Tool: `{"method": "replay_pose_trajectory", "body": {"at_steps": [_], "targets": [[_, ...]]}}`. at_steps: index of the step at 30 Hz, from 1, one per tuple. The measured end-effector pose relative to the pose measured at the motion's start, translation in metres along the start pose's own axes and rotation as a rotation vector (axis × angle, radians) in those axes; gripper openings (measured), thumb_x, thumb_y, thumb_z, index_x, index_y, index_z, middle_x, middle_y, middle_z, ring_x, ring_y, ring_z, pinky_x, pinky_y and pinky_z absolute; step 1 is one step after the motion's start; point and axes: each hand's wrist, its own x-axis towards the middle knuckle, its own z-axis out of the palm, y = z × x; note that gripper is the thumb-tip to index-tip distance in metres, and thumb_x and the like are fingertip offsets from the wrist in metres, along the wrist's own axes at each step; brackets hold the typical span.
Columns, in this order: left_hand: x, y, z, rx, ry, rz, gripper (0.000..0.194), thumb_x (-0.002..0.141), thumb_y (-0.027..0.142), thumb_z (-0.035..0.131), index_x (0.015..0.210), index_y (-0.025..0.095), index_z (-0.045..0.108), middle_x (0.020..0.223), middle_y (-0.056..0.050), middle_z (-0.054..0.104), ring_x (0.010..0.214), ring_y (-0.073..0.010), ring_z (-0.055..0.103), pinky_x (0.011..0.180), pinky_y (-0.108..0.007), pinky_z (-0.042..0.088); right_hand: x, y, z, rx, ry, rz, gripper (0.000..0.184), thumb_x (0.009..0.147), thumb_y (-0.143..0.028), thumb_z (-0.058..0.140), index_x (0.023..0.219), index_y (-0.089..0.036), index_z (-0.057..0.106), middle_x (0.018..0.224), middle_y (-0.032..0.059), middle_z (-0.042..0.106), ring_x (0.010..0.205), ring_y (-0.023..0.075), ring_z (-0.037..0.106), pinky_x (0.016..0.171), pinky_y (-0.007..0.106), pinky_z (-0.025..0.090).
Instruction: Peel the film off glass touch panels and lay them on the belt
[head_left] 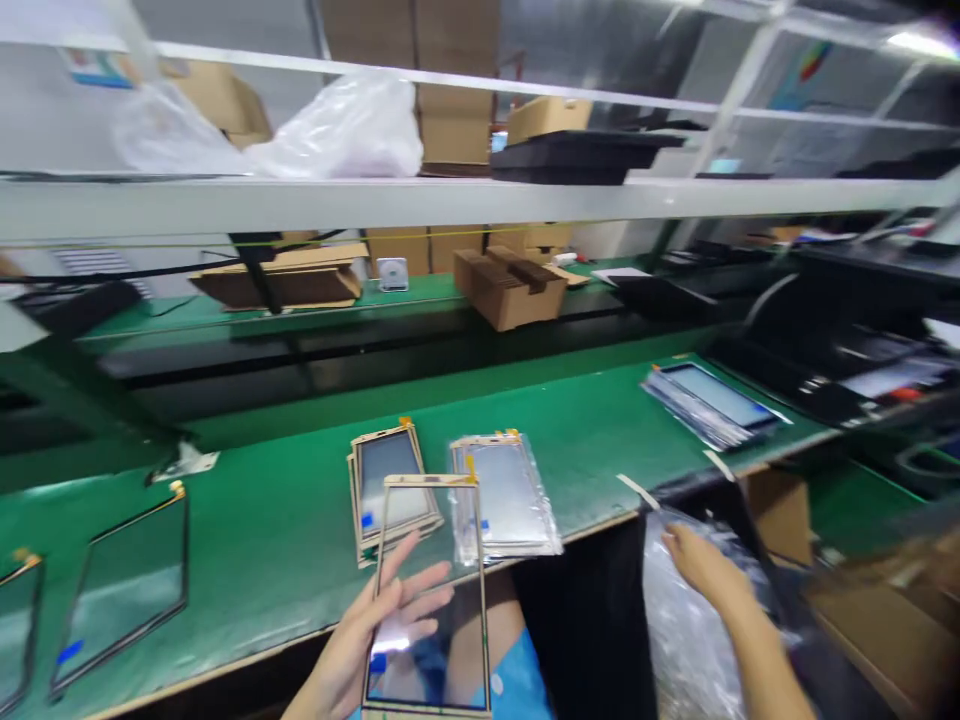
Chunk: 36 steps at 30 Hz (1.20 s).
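My left hand holds a clear glass touch panel with a tan rim and a gold tab at its top, fingers spread behind the glass, just in front of the green table's edge. My right hand reaches down to the right, below the table edge, into a clear plastic bag; its fingers are blurred. On the table beyond the held panel lie a small stack of tan-rimmed panels and a pile of panels in clear sleeves.
Two dark-rimmed panels lie at the table's left. Another stack of panels sits at the far right. Cardboard boxes stand on the rear bench; a shelf overhead carries bags and boxes. A brown carton stands lower right.
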Motion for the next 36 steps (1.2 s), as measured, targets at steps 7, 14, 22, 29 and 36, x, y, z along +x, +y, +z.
{"method": "replay_pose_trajectory", "body": {"at_steps": [7, 14, 22, 29, 36], "targets": [[-0.015, -0.006, -0.003, 0.260, -0.102, 0.030, 0.061, 0.083, 0.047, 0.060, 0.135, 0.019, 0.044, 0.121, -0.020, 0.062, 0.104, -0.0313, 0.063, 0.085, -0.042, 0.047, -0.042, -0.138, 0.007, 1.096, -0.670, 0.015, 0.056, 0.080, -0.067, 0.050, 0.087, -0.014, 0.067, 0.088, 0.0139, 0.070, 0.076, 0.0221, 0.067, 0.067, 0.033, 0.051], [-0.028, -0.007, -0.014, 0.316, -0.102, 0.049, 0.059, 0.083, 0.048, 0.059, 0.133, 0.019, 0.045, 0.121, -0.018, 0.062, 0.106, -0.0303, 0.063, 0.088, -0.043, 0.047, -0.053, -0.217, 0.024, 0.951, -1.077, -0.148, 0.058, 0.081, -0.067, 0.050, 0.069, -0.013, 0.066, 0.060, 0.0056, 0.065, 0.055, 0.0148, 0.061, 0.051, 0.023, 0.039], [-0.042, 0.009, -0.016, 0.412, -0.077, 0.067, 0.059, 0.085, 0.049, 0.056, 0.135, 0.019, 0.044, 0.120, -0.018, 0.063, 0.102, -0.0274, 0.065, 0.081, -0.038, 0.049, -0.065, -0.209, 0.037, 0.689, -0.842, -0.431, 0.047, 0.092, -0.052, 0.040, 0.068, -0.017, 0.059, 0.064, 0.0027, 0.060, 0.060, 0.0152, 0.057, 0.057, 0.026, 0.045], [-0.061, 0.046, -0.007, 0.720, -0.135, -0.077, 0.051, 0.088, 0.044, 0.053, 0.132, 0.019, 0.049, 0.116, -0.016, 0.066, 0.101, -0.0246, 0.064, 0.085, -0.038, 0.050, -0.053, -0.255, 0.013, 0.467, -0.766, -0.807, 0.018, 0.092, -0.026, 0.047, 0.103, -0.021, 0.060, 0.097, 0.0048, 0.065, 0.087, 0.0178, 0.059, 0.078, 0.030, 0.046], [-0.069, 0.054, -0.004, 0.828, -0.180, -0.071, 0.044, 0.091, 0.036, 0.049, 0.134, 0.026, 0.048, 0.113, -0.009, 0.067, 0.104, -0.0221, 0.063, 0.078, -0.030, 0.052, -0.050, -0.286, -0.006, 0.255, -0.797, -1.111, 0.017, 0.092, -0.016, 0.043, 0.084, -0.021, 0.057, 0.079, 0.0002, 0.061, 0.069, 0.0139, 0.055, 0.062, 0.024, 0.041]]}}
